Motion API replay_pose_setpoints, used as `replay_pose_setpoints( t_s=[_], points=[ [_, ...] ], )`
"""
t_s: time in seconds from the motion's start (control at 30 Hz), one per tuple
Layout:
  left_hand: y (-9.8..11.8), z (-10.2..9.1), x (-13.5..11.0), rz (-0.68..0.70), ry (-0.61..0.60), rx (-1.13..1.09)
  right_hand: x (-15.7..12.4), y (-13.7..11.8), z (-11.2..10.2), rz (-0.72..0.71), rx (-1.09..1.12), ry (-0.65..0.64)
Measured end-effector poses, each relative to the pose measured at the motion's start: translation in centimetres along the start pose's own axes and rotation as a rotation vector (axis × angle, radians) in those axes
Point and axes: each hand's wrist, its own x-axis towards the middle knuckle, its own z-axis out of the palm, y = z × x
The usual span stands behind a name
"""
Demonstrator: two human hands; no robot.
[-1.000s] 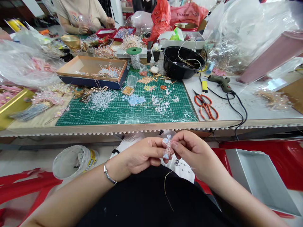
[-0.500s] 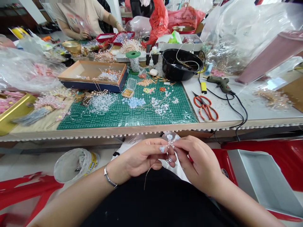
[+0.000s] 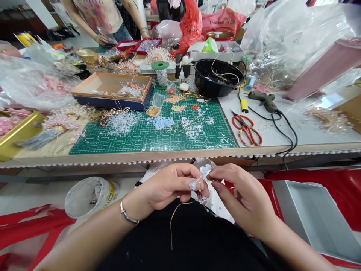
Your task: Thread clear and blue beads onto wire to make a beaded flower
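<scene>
Wire tail (image 3: pixel 170 227) swinging lower, L hand (image 3: pixel 166 186) pinching beaded sprig (image 3: pixel 199 184) above lap.
Sprig looking light, fragile, wire soft; hold by stem. R hand (image 3: pixel 242 199) hovering alongside, grip unclear.

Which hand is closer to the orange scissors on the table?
The right hand is nearer: it is in front of the table edge, a little to the left of the orange-handled scissors. The left hand is farther, more to the left of them, also in front of the edge.
</scene>
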Motion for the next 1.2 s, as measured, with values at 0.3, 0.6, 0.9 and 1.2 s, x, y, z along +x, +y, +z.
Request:
replay_pose_setpoints(
  t_s=[0.3,0.6,0.9,1.2],
  points=[
    [-0.6,-1.0,-0.2,0.034,-0.166,-0.139,0.1,-0.4,-1.9,0.219,0.067,0.154],
    [-0.6,-0.6,0.1,0.073,-0.18,-0.111,1.4,-1.9,-2.8,0.339,0.157,-0.219],
    [-0.1,0.6,-0.7,0.199,0.047,0.474,1.2,-1.1,-1.1,0.273,0.019,-0.049],
    [1.2,2.4,-2.0,0.693,0.242,1.726,0.6,-2.2,-1.1,0.672,0.458,-0.257]
  ],
)
